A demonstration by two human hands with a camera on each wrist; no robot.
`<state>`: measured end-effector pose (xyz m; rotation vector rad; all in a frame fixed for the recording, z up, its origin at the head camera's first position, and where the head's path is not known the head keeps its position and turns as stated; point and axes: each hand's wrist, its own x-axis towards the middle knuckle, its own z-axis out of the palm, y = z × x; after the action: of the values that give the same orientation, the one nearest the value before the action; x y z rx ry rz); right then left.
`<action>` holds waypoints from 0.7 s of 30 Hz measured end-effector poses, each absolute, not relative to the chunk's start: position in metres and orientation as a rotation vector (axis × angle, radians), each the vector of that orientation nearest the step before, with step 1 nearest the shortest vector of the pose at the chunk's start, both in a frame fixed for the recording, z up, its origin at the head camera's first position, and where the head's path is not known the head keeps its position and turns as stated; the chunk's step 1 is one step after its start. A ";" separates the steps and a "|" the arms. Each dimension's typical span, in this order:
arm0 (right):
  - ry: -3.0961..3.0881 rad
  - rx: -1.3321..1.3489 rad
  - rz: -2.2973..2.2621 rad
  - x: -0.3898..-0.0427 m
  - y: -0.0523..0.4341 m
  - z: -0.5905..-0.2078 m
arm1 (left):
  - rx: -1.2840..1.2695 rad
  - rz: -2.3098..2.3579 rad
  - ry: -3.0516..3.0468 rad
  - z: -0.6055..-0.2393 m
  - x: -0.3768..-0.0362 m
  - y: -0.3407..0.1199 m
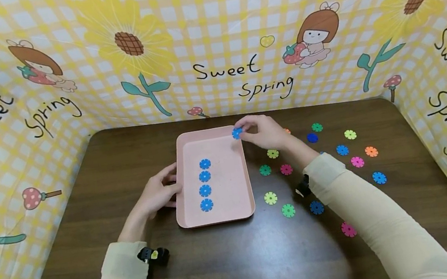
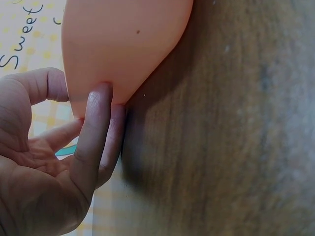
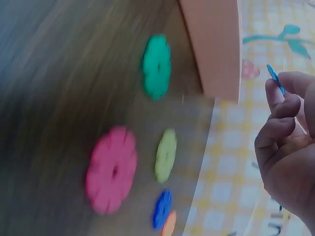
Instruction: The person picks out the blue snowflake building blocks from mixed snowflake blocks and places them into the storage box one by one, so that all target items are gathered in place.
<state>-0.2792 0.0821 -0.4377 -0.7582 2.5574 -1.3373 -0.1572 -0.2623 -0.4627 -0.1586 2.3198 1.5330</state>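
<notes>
A pink rectangular tray (image 1: pixel 229 173) lies on the table, with a column of several blue notched plastic discs (image 1: pixel 205 190) along its left part. At the tray's left side my left hand (image 1: pixel 155 194) holds the edge; in the left wrist view its fingers (image 2: pixel 93 132) press against the outer wall and rim. Above the tray's far right corner, my right hand (image 1: pixel 263 131) pinches another blue notched disc (image 1: pixel 237 133) between thumb and fingertips. That disc (image 3: pixel 275 79) appears edge-on in the right wrist view, clear of the tray wall (image 3: pixel 216 54).
Right of the tray, loose notched discs in several colours lie scattered on the brown table (image 1: pixel 226 266), among them a pink one (image 1: pixel 286 169), a green one (image 1: pixel 288 210) and an orange one (image 1: pixel 371 151). A yellow checked cloth (image 1: pixel 205 25) surrounds the table's back and sides.
</notes>
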 end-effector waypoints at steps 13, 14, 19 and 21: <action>2.493 -0.713 -1.377 -0.272 0.020 -0.446 | -0.163 1.522 2.333 -0.466 -0.158 -0.263; 2.486 -0.707 -1.374 -0.271 0.016 -0.446 | -0.165 1.522 2.333 -0.467 -0.158 -0.263; 2.462 -0.679 -1.396 -0.270 -0.002 -0.451 | -0.167 1.527 2.330 -0.468 -0.158 -0.264; 2.476 -0.676 -1.390 -0.271 -0.009 -0.455 | -0.159 1.532 2.325 -0.469 -0.158 -0.264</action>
<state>-0.2711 -0.0085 -0.4548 -0.6764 2.4762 -1.3902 -0.1581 -0.2639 -0.4686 -0.1587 2.3248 1.5322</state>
